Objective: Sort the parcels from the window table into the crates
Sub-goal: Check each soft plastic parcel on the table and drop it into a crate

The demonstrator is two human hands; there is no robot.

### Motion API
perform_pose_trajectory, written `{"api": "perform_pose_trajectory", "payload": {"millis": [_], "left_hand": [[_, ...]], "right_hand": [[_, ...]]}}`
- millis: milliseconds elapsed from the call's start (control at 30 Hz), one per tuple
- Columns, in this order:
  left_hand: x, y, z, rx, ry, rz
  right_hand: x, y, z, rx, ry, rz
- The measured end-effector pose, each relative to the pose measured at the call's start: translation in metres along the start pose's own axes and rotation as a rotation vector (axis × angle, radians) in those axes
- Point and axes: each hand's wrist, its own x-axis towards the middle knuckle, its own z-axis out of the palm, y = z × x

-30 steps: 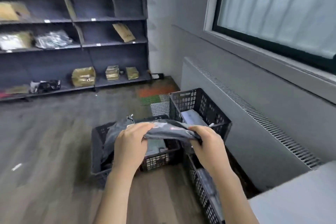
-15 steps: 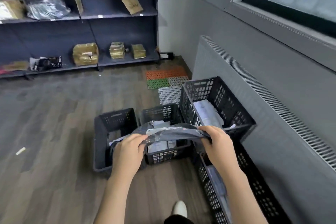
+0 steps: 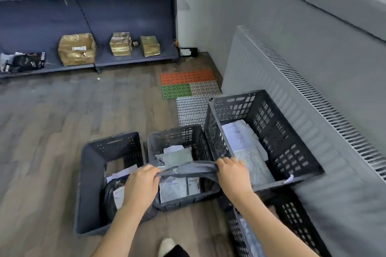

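floor (image 3: 52, 131): wood planks
crates (image 3: 108, 181): four dark ones by the radiator-side edge
mats (image 3: 188, 83): coloured tiles near the far corner
shelf (image 3: 125, 58): gold-wrapped boxes (image 3: 77, 49)

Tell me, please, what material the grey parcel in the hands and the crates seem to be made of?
Grey parcel: probably thin plastic film, slightly glossy; it sags and creases between the left hand and right hand. Crates: apparently rigid moulded plastic, matte dark grey, with perforated walls.

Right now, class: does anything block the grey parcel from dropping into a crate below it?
Nothing visible does. Both hands, left and right, hold the grey parcel directly above the open middle crate, which holds only flat parcels.
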Motion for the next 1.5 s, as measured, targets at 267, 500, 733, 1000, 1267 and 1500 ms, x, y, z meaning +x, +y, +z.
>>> {"api": "perform_pose_trajectory", "payload": {"millis": [267,500,733,1000,1267,1500], "left_hand": [[0.081,-0.069,0.155,0.214,-0.305,0.046],[0.124,-0.149,0.32,0.36,-0.505,0.203],[0.13,-0.179,0.421,0.448,-0.707,0.317],[0.126,-0.186,0.474,0.468,-1.095,0.299],[0.151,-0.194,0.483,0.548,-0.895,0.341],[0.159,-0.208,0.542,0.844,-0.951,0.436]], "right_hand": [[0.098,0.012,0.176,-0.141,-0.22,-0.126],[0.165,0.018,0.323,-0.289,-0.307,-0.344],[0.181,0.031,0.45,-0.45,-0.506,-0.533],[0.175,0.029,0.494,-0.402,-0.838,-0.582],[0.192,0.036,0.518,-0.422,-0.846,-0.665],[0.212,0.027,0.572,-0.691,-0.854,-0.857]]}}
